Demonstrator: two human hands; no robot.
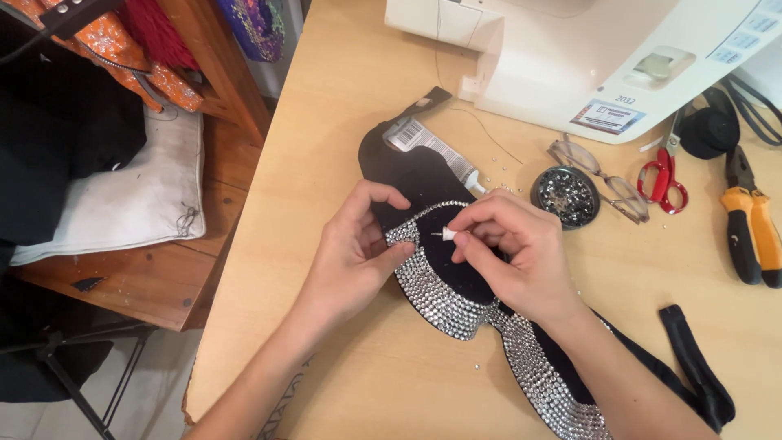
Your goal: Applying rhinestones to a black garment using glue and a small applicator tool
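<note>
A black fabric piece [423, 175] edged with rows of silver rhinestones [436, 293] lies on the wooden table [342, 122]. My left hand [354, 248] pinches its stone-covered edge, thumb on top. My right hand [517, 253] holds a small white-tipped applicator tool [446, 235], its point aimed left at the black cloth just inside the rhinestone row. A glue tube [436, 151] lies on the fabric behind my hands.
A white sewing machine [570, 57] stands at the back. To the right lie a round dish of rhinestones [565, 195], eyeglasses [607, 179], red scissors [666, 175], orange-handled pliers [753, 232] and a black strap [696, 367]. A cushioned wooden chair [138, 195] is left.
</note>
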